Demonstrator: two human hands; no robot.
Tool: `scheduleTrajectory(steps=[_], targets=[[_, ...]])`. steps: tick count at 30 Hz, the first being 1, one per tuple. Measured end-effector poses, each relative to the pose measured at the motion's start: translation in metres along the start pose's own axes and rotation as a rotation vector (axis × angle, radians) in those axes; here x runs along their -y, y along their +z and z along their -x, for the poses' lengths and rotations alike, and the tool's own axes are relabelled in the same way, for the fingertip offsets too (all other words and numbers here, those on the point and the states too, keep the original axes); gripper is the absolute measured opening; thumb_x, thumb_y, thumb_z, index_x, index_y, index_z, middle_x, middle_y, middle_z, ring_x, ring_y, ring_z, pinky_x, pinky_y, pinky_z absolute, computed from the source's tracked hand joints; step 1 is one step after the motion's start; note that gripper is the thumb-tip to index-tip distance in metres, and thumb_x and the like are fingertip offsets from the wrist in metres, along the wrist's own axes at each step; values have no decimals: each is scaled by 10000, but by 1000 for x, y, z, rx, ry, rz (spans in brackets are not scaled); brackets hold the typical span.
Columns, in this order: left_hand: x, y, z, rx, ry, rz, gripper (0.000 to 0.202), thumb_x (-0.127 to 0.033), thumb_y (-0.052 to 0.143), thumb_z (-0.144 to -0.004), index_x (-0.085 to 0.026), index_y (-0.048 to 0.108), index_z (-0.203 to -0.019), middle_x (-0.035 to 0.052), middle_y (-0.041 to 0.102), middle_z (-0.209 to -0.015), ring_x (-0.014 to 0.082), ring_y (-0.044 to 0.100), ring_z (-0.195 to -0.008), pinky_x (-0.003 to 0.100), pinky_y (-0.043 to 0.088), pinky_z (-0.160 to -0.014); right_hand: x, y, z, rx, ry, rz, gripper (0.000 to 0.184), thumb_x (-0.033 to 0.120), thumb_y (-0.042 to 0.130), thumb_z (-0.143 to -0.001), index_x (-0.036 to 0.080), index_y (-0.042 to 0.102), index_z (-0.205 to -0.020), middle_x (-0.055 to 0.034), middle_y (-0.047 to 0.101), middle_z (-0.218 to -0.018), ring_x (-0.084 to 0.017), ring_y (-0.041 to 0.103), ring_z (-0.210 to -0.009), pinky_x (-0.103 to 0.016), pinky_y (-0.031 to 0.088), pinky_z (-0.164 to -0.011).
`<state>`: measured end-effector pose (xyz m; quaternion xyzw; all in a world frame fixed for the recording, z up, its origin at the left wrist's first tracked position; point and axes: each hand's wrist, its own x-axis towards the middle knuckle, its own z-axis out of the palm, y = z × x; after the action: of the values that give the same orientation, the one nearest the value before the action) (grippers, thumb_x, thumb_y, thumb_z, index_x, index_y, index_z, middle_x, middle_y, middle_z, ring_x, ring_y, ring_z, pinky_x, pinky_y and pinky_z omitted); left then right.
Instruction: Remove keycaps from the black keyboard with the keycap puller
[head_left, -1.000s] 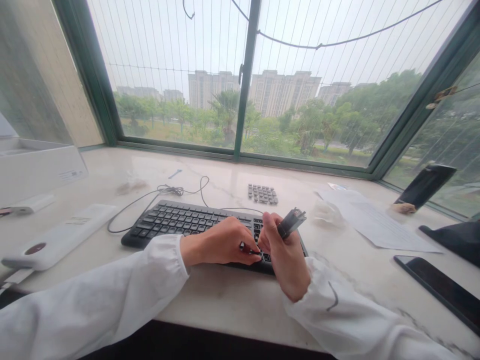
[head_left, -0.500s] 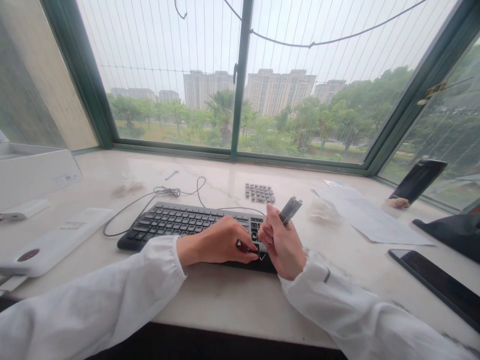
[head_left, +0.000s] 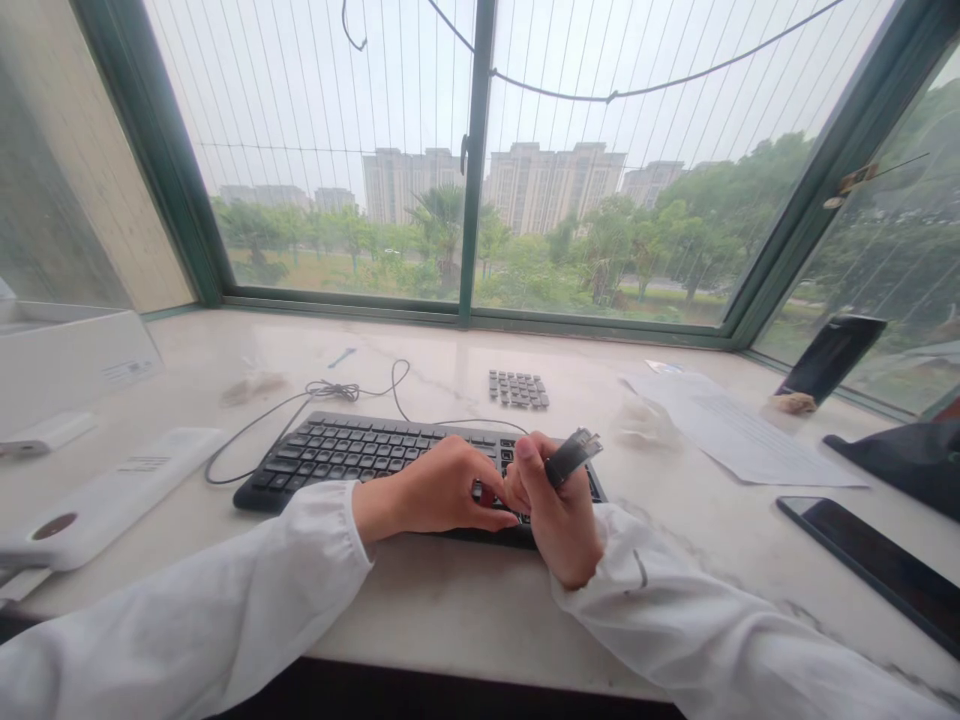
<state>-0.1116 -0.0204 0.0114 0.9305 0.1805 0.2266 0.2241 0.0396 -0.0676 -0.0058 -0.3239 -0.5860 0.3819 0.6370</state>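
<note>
A black keyboard [head_left: 352, 455] lies on the pale stone sill in front of me, its cable [head_left: 322, 392] coiled behind it. My left hand [head_left: 439, 490] rests on the keyboard's right part, fingers pinched round a small dark and red object I cannot make out. My right hand [head_left: 551, 515] is closed on a grey keycap puller tool [head_left: 571, 455] that sticks up and to the right. Both hands meet over the keys. A cluster of loose dark keycaps [head_left: 518, 389] sits behind the keyboard.
White boxes [head_left: 64, 365] and a long white device [head_left: 105, 495] lie at the left. Paper sheets [head_left: 739, 430], a propped phone [head_left: 829, 358] and a flat dark phone [head_left: 874, 570] lie at the right. Window frames [head_left: 469, 170] close off the back.
The view has shifted slightly. My right hand has tilted so the puller leans lower and more to the right; my left hand stays pinched at the same keys.
</note>
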Motion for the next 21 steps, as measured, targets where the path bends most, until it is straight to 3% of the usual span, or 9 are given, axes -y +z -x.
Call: scheduleTrajectory(steps=[4, 9, 17, 21], targets=[[0, 2, 0, -16, 11, -39, 109, -269, 666, -798, -193, 742, -815, -35, 639, -625, 53, 513, -540, 160, 364, -558, -1, -3, 6, -9, -56, 83, 390, 423, 471, -940, 214, 358, -632, 66, 338, -504, -83, 331, -453, -243, 274, -450], [-2, 4, 0, -43, 4, -99, 200, -282, 645, -792, -152, 691, -648, -31, 580, -554, 52, 478, -506, 161, 345, -521, 5, -9, 15, 130, -228, 324, 388, 395, 508, -915, 205, 370, -605, 47, 381, -514, -87, 352, -474, -253, 285, -483], [-2, 5, 1, -67, 66, -136, 146, -296, 666, -796, -187, 758, -826, -11, 669, -647, 67, 554, -541, 160, 404, -543, 21, -23, -3, -49, -232, 481, 422, 403, 575, -873, 202, 412, -539, 43, 346, -482, -91, 288, -461, -261, 248, -466], [0, 5, 0, -58, 66, -146, 161, -308, 673, -801, -174, 754, -838, -10, 674, -656, 69, 567, -552, 163, 408, -548, 22, -27, -8, -2, -265, 537, 428, 391, 633, -830, 201, 421, -511, 47, 299, -474, -88, 247, -457, -266, 224, -453]])
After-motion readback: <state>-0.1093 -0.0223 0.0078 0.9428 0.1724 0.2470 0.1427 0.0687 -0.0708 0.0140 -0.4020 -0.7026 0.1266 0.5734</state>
